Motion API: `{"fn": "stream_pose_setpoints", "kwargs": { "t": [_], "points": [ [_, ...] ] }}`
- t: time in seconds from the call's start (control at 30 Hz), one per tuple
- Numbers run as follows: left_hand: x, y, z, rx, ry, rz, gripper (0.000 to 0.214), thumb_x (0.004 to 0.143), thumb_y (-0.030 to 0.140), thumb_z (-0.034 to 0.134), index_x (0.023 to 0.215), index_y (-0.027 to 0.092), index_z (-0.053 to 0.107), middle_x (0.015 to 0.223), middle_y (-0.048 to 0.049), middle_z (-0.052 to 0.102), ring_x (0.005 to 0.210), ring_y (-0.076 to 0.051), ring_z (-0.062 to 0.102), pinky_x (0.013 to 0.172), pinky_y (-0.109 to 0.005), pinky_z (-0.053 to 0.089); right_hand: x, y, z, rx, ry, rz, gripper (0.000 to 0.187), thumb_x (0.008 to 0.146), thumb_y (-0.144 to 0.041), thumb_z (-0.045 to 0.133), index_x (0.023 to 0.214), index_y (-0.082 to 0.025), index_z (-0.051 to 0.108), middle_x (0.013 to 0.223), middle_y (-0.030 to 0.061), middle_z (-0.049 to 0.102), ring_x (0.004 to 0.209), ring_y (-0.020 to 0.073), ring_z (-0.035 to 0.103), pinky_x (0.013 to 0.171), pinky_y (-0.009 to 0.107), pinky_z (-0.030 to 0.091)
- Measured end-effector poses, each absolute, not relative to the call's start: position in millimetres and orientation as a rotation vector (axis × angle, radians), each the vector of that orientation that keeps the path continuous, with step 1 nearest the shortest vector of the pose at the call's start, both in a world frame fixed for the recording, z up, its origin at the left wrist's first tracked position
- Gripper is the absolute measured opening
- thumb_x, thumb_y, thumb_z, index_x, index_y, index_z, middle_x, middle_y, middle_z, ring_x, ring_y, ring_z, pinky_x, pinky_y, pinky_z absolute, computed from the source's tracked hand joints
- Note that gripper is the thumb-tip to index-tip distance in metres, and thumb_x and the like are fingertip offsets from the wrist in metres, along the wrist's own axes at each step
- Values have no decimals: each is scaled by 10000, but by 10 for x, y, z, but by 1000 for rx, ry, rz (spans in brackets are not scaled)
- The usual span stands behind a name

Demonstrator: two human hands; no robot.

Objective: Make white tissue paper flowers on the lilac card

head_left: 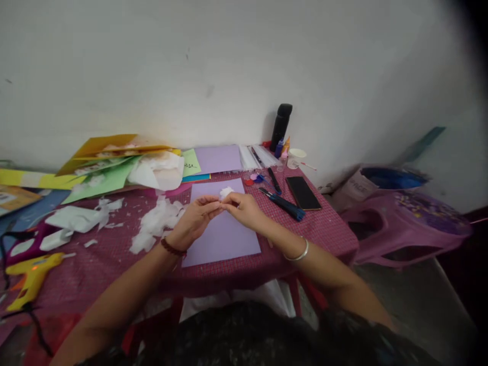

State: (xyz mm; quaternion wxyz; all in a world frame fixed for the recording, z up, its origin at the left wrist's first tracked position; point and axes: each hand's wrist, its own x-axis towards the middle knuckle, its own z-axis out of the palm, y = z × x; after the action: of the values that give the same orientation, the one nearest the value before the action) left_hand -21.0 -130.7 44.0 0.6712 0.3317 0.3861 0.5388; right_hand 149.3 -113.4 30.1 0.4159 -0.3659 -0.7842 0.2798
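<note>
My left hand (196,218) and my right hand (244,208) meet fingertip to fingertip over a lilac paper sheet (224,239) on the red checked table (114,264). Both pinch a small wad of white tissue paper (225,192), which sticks up above the fingers. A heap of torn white tissue scraps (154,226) lies just left of my left hand. My left wrist wears a dark bead bracelet, my right wrist a silver bangle.
A yellow glue gun (32,277) lies at the left edge. Coloured paper sheets (110,162) pile up along the wall. A phone (303,192), blue scissors (284,203), a marker, a black bottle (281,126) and a small cup sit at the far right. A purple stool (404,229) stands right of the table.
</note>
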Motion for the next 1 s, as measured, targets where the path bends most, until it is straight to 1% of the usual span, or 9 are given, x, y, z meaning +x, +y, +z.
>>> {"fn": "stream_pose_setpoints", "kwargs": {
  "t": [0.1,0.17,0.27,0.37,0.53,0.63,0.73,0.9,1.0],
  "points": [
    [-247,-1189,257,738,978,1233,317,484,180,920,684,118,682,656,12,691,618,-95,661,666,-218,563,1444,-1058,181,-1002,-2063,656,102,907,-210,624,842,-173,694,812,21,708,751,132,612,697,237,415],
    [-245,-1177,166,748,1022,1254,328,492,207,921,686,118,672,653,13,690,606,-93,661,653,-214,566,1439,-1059,127,-1041,-2136,620,121,929,-202,592,873,-172,695,853,33,718,788,138,622,723,238,420],
    [-235,-1205,122,814,1038,1287,297,561,220,896,734,127,673,703,-5,716,663,-109,690,711,-231,580,1464,-1062,107,-1084,-2232,528,159,956,-187,535,946,-162,692,935,61,729,855,154,636,771,251,422],
    [-241,-1217,133,869,1028,1265,243,625,210,863,767,137,680,780,-26,741,745,-126,709,772,-249,582,1486,-1041,104,-1166,-2307,432,199,973,-190,489,983,-145,683,955,83,730,853,168,641,757,264,413],
    [-276,-1213,132,904,955,1190,204,662,184,846,810,149,710,860,-37,757,809,-127,708,820,-247,570,1478,-1042,64,-1253,-2390,152,237,979,-206,449,940,-147,675,883,84,726,769,177,629,679,287,370],
    [-288,-1224,143,915,860,1161,227,681,196,843,877,162,732,947,-46,760,905,-143,707,900,-271,554,1493,-1040,99,-1287,-2408,-40,249,982,-212,431,919,-152,665,846,87,720,722,182,614,651,305,343],
    [-296,-1238,174,935,769,1161,252,701,210,838,930,175,739,1019,-56,755,995,-165,694,981,-311,522,1512,-1017,183,-1313,-2426,-154,251,979,-217,420,909,-154,653,826,87,716,686,183,601,631,314,320],
    [-325,-1236,180,974,692,1168,266,719,219,829,967,177,741,1084,-70,741,1053,-189,674,1042,-365,473,1490,-947,168,-1280,-2422,-246,219,933,-193,433,865,-155,637,784,90,702,661,190,589,618,320,295],
    [-323,-1226,151,975,632,1145,299,718,230,830,999,181,739,1140,-83,723,1105,-212,652,1077,-400,430,1486,-900,77,-1309,-2360,-151,171,895,-198,459,827,-169,613,765,81,686,648,184,573,604,312,282]
  ]
}}
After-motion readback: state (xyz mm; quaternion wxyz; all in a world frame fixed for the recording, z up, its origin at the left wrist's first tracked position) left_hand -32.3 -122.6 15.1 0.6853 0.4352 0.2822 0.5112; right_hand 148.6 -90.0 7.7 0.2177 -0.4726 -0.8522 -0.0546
